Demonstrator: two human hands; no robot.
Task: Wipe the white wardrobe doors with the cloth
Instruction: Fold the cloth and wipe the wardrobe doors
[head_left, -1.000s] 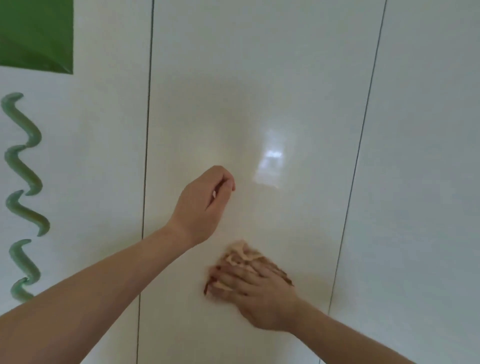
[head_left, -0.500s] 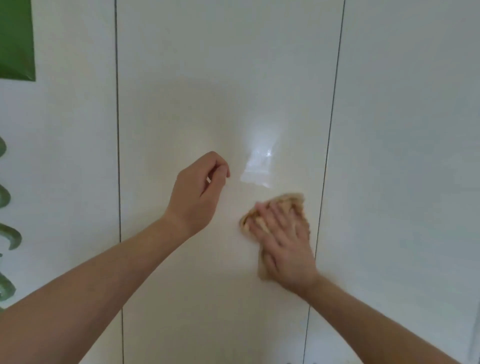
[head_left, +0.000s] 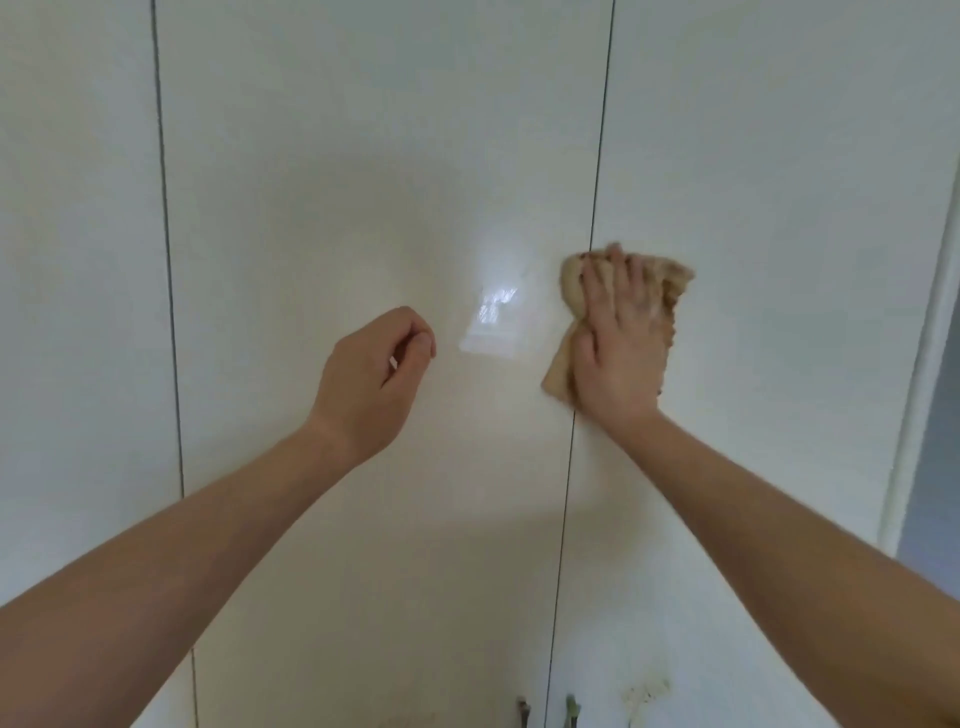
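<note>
Glossy white wardrobe doors (head_left: 363, 182) fill the view, split by two thin dark vertical seams. My right hand (head_left: 618, 343) lies flat, fingers spread, pressing a tan crumpled cloth (head_left: 670, 283) against the doors right over the right seam, at about mid height. The cloth sticks out above, left and right of the hand. My left hand (head_left: 371, 376) hovers in front of the middle door, fingers loosely curled with thumb against forefinger, holding nothing.
A bright light reflection (head_left: 493, 317) shines on the middle door between my hands. Two small handles (head_left: 545, 714) peek in at the bottom edge by the right seam. The wardrobe's right side edge (head_left: 919, 364) borders a grey wall.
My right hand has slid the cloth up and to the right, from low on the middle door to across the right seam. The view has shifted right; the green decoration at left is gone.
</note>
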